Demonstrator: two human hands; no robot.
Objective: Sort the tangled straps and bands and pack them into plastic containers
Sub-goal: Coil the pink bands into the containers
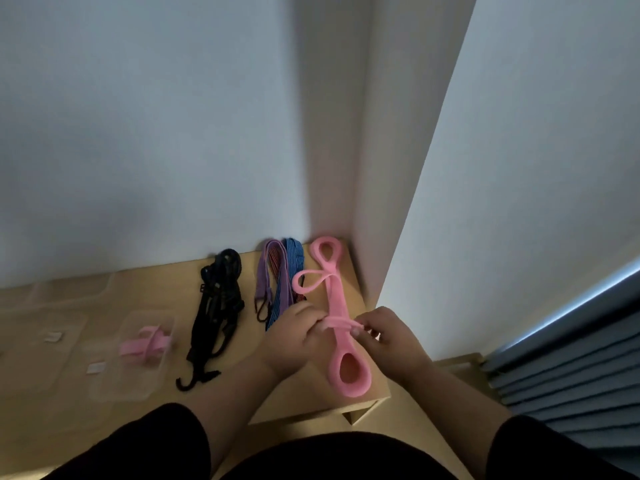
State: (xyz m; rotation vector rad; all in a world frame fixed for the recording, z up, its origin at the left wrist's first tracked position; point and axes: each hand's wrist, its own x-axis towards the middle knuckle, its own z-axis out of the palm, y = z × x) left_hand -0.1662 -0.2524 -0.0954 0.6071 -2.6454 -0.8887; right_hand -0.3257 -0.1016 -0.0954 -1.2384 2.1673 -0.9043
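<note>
Both hands are on the pink band (341,313), which lies stretched out on the desk (304,396) between them. The left hand (298,337) pinches a strip of it that crosses the middle, and the right hand (381,336) pinches the same strip from the other side. One loop sticks out toward the person below the hands, two more beyond them. Just past the left hand are the striped bands (278,275), further left the black straps (216,310), then a clear container (104,386) holding another pink piece (145,342).
</note>
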